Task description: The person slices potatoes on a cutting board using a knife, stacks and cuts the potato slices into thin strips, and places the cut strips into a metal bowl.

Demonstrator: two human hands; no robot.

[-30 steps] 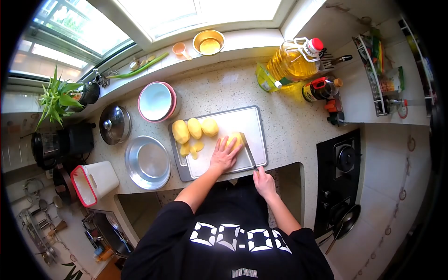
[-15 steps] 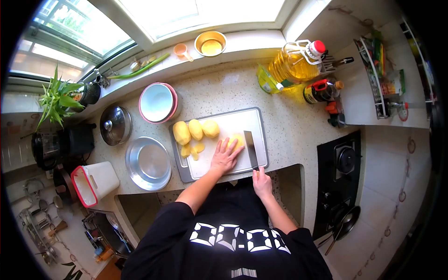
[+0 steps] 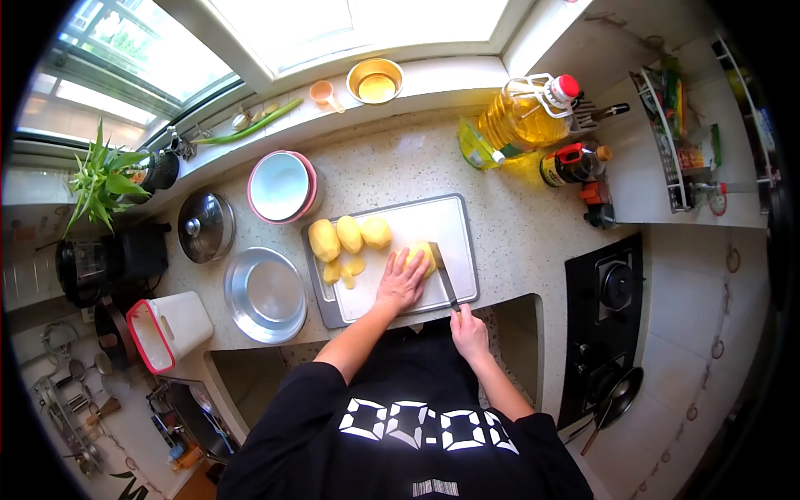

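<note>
My left hand [image 3: 402,283] presses down on a peeled potato [image 3: 425,257], its fingers spread over the near-left side and holding it against the cutting board [image 3: 460,242]. In my right hand [image 3: 470,332] is the dark handle of a kitchen knife [image 3: 442,267]. The blade stands at the potato's right side, touching it or very close; how deep it has gone I cannot tell. Whole peeled potatoes [image 3: 324,240] lie in a row at the board's upper left, with small cut potato pieces [image 3: 347,270] just below them.
Left of the board are a metal basin [image 3: 233,287], stacked bowls [image 3: 279,185], a pot lid [image 3: 221,218] and a white bin [image 3: 190,321]. An oil jug [image 3: 512,117] and dark sauce bottle [image 3: 567,167] stand at the back right. A gas stove [image 3: 583,292] is at the right.
My right hand has tilted the knife and moved its blade left, up to the potato's right side. The left hand stays in place on the potato.
</note>
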